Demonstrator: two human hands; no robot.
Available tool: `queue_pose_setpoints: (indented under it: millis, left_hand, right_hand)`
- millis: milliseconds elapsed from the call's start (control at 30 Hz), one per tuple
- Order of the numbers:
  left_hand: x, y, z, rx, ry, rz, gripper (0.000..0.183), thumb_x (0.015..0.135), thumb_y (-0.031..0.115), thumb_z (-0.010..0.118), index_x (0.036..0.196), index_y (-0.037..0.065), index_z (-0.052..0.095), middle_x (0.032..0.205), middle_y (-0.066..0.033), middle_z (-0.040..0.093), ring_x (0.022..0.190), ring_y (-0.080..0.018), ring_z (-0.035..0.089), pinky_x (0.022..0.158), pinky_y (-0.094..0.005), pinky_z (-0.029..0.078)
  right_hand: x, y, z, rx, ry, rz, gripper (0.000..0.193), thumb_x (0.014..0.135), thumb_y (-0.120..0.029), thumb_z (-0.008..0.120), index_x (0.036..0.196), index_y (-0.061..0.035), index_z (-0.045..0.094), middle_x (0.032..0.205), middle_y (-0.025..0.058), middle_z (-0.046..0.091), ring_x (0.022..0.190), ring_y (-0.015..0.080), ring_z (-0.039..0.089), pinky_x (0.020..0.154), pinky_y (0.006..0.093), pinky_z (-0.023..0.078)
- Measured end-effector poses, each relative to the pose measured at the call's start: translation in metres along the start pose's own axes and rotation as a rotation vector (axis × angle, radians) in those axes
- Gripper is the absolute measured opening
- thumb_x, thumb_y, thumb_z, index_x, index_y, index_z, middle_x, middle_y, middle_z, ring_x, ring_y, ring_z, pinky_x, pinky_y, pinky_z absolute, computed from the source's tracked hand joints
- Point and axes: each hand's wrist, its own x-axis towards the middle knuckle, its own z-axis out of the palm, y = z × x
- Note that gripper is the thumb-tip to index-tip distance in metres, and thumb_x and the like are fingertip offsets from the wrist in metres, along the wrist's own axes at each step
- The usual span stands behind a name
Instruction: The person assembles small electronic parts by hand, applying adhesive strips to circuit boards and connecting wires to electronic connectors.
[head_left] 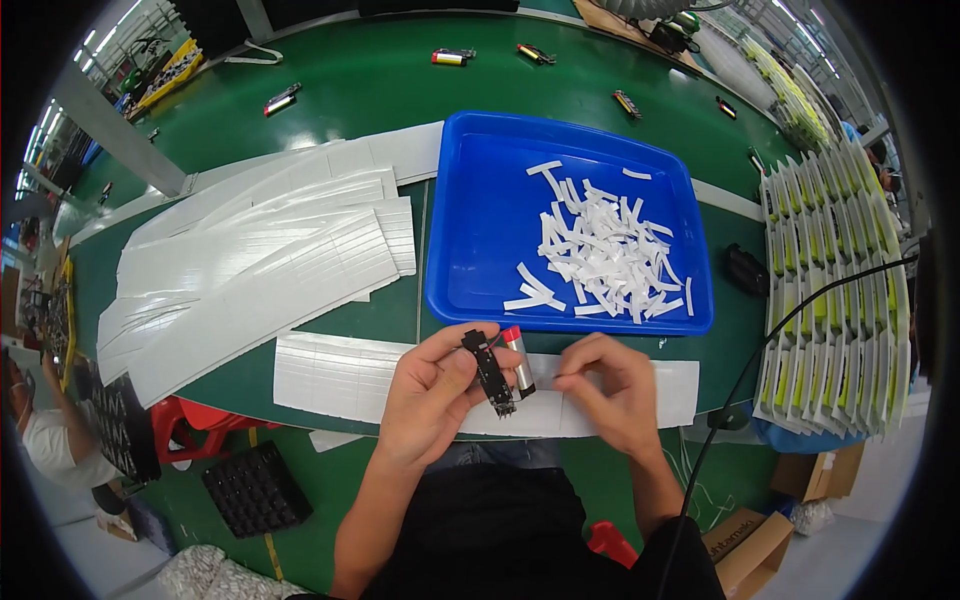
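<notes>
Between the thumb and fingers of my left hand [425, 400] is a narrow black circuit board [487, 370], held upright above the table's near edge. A small silver cylindrical battery with a red end [518, 358] hangs close beside the board's right side, against my left fingertips. My right hand [615, 390] is closed, thumb and forefinger pressed together, a short way right of the battery. Whatever lies in that pinch is too small or hidden to make out. Beneath both hands lies a white sheet scored into strips [335, 372].
A blue tray [480, 230] holds a heap of short white strips [605, 245]. Overlapping white sheets [270, 250] cover the left. At right stand rows of white-and-green panels [835, 290], with a black cable [760, 350] in front. Several battery assemblies [450, 58] lie on the far green surface.
</notes>
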Motion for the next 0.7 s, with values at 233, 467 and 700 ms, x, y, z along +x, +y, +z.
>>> queue_pose_setpoints:
  millis: [233, 467, 700]
  left_hand:
    - [0.003, 0.004, 0.009, 0.181, -0.016, -0.096, 0.038, 0.1, 0.011, 0.052, 0.134, -0.004, 0.05, 0.117, -0.0184, 0.066, 0.098, -0.0207, 0.067, 0.093, -0.0346, 0.052]
    - [0.004, 0.005, 0.016, 0.301, -0.088, -0.099, 0.037, 0.098, 0.002, 0.051, 0.134, -0.005, 0.05, 0.12, -0.0157, 0.064, 0.104, -0.0211, 0.065, 0.095, -0.0315, 0.051]
    - [0.003, 0.003, 0.009, 0.347, -0.097, -0.119, 0.037, 0.098, 0.001, 0.052, 0.134, -0.004, 0.051, 0.119, -0.0122, 0.064, 0.107, -0.0157, 0.062, 0.092, -0.0278, 0.051]
  right_hand:
    - [-0.009, -0.022, -0.005, 0.21, 0.483, -0.133, 0.019, 0.079, 0.011, 0.067, 0.096, 0.0044, 0.066, 0.087, 0.0125, 0.065, 0.081, 0.0164, 0.059, 0.074, 0.0278, 0.048]
    - [0.004, -0.043, 0.018, 0.057, 0.191, -0.227, 0.025, 0.073, 0.009, 0.073, 0.097, 0.0029, 0.072, 0.088, 0.0115, 0.069, 0.081, 0.0181, 0.063, 0.073, 0.0277, 0.048]
    - [0.009, -0.045, 0.029, 0.001, 0.155, -0.17, 0.024, 0.073, 0.009, 0.072, 0.096, 0.0036, 0.071, 0.089, 0.0122, 0.069, 0.081, 0.0181, 0.062, 0.074, 0.0273, 0.047]
